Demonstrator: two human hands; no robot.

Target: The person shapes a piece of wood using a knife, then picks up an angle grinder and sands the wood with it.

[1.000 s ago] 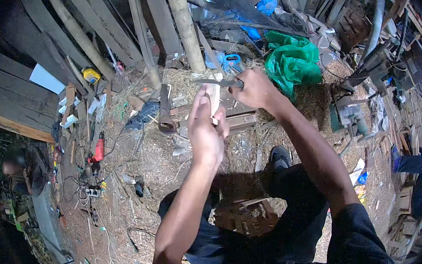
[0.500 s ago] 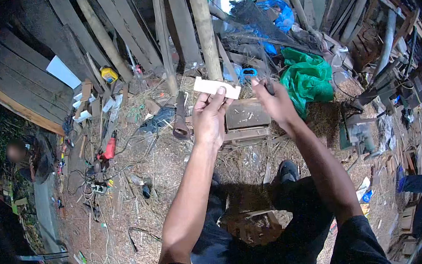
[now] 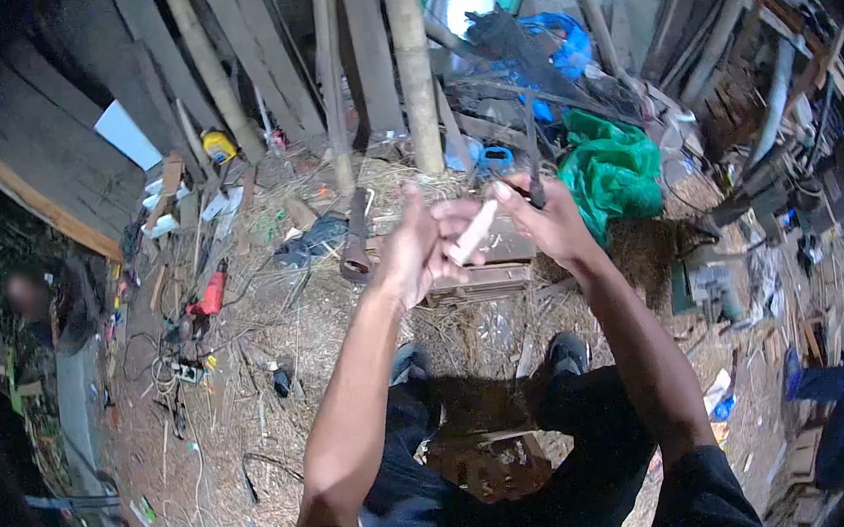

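A small pale piece of wood (image 3: 476,233) is tilted between my two hands, its upper end at the thumb of my right hand (image 3: 551,220). The same right hand is closed around the dark handle of a narrow-bladed tool that looks like a knife (image 3: 532,148), its blade pointing up and away. My left hand (image 3: 419,249) is open beside the wood's lower end, fingers spread and slightly blurred. Whether those fingers touch the wood I cannot tell. Below the hands stands a low wooden block or bench (image 3: 489,278), partly covered by them.
A dark axe-like tool (image 3: 355,244) leans left of the bench. Further left lies a red power tool (image 3: 209,295) among cords. A green plastic sheet (image 3: 615,171) is heaped at right. Planks and poles (image 3: 413,73) stand behind. Other people are at the far left and right edges.
My left hand has let go of the wood and spread its fingers. The wood has swung from level to steeply tilted and is now at my right thumb. The blade now shows upright.
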